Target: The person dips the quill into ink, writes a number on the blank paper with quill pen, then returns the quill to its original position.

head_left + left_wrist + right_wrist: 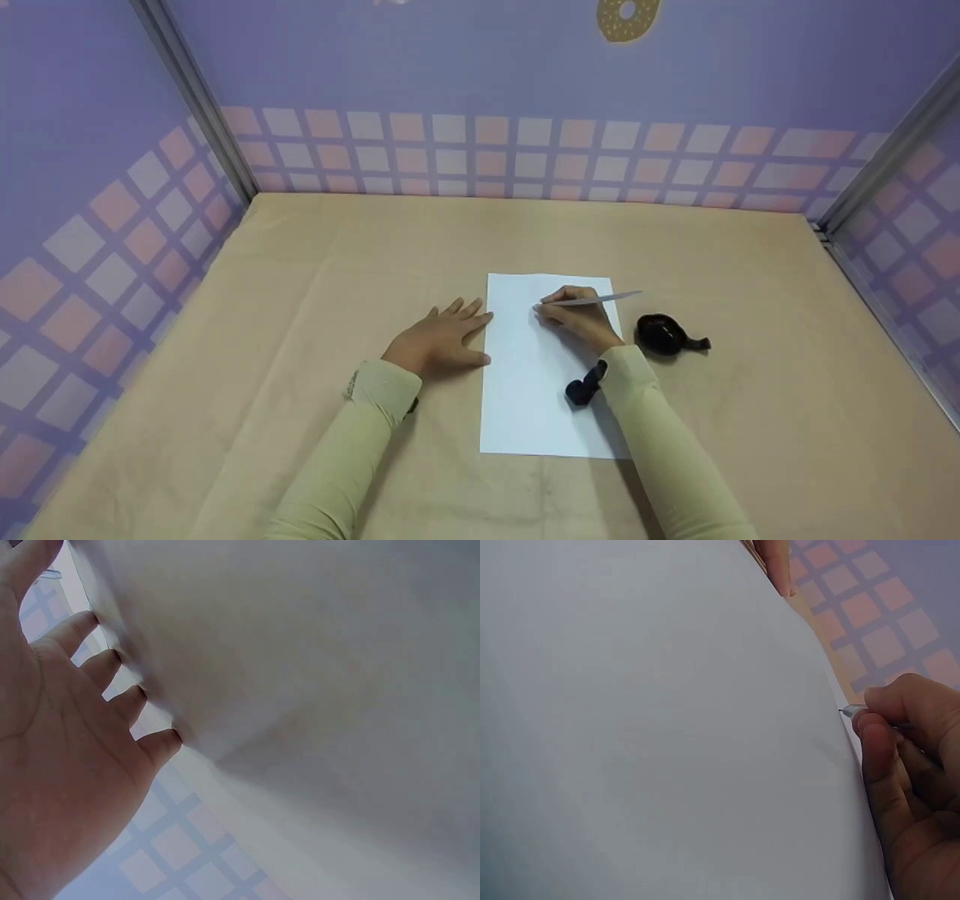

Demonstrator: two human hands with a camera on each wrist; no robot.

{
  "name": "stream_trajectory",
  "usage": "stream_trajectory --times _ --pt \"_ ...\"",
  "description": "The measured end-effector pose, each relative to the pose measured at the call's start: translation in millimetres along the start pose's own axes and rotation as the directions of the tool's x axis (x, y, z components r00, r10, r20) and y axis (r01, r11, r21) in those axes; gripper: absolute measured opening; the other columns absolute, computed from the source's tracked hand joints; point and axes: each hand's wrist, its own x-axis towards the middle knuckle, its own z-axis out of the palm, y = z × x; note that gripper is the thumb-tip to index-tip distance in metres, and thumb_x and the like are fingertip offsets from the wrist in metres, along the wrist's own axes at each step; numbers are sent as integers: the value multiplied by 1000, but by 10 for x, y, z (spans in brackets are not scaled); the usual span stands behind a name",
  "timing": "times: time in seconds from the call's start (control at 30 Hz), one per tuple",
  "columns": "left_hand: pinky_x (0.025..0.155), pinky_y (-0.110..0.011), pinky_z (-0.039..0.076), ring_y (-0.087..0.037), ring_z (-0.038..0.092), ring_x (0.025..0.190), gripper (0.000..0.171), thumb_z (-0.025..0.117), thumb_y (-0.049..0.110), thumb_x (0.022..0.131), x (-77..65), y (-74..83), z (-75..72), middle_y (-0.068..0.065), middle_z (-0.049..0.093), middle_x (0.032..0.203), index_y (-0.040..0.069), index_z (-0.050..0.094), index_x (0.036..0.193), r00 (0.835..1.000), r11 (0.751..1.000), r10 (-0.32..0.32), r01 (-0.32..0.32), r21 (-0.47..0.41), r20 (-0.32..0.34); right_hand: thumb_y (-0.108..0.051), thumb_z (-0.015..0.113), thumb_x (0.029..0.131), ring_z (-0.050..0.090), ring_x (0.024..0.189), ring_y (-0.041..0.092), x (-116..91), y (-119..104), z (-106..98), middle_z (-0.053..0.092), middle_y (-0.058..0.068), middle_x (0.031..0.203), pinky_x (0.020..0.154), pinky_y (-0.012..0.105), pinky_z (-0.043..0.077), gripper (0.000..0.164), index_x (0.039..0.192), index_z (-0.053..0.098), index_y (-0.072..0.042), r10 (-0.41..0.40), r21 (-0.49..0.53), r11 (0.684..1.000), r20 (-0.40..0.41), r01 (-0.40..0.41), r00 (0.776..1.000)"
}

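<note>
A white sheet of paper [525, 405] lies on the table. Between thumb and fingers, my right hand [581, 319] pinches a slim grey-white pen [600, 299] over the sheet's upper part. The right wrist view shows the pen's tip [843, 711] at or just above the paper; contact cannot be made out. My left hand [446, 337] has its fingers spread, with the palm down and the fingertips touching the table and the paper's left edge. In the left wrist view, the left hand's fingertips [166, 744] press on the surface. No object is in the left hand.
A small black pan-shaped dish [661, 335] with a short handle stands right of the paper. A black wrist device [583, 386] hangs under the right sleeve, over the sheet. A beige cloth [375, 247] covers the table. Checkered panels [450, 161] and metal posts [202, 97] enclose it.
</note>
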Motion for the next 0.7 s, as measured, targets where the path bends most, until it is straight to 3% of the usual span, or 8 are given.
stream_trajectory --times 0.2,0.7 --pt "121 -54 6 -25 2 151 77 55 54 90 -3 -11 4 1 9 163 26 23 154 1000 1000 0 0 -1 1 -13 77 79 63 66 5 11 13 14 70 -4 77 60 16 52 18 91 71 0 21 -21 1000 11 -21 1000" --pt "121 -54 6 -27 3 151 77 55 53 90 -25 11 -13 0 9 163 25 24 154 1000 1000 7 -7 -8 -6 -9 74 81 65 71 5 -7 34 23 71 -1 83 65 17 55 17 91 69 3 -21 39 999 47 19 999"
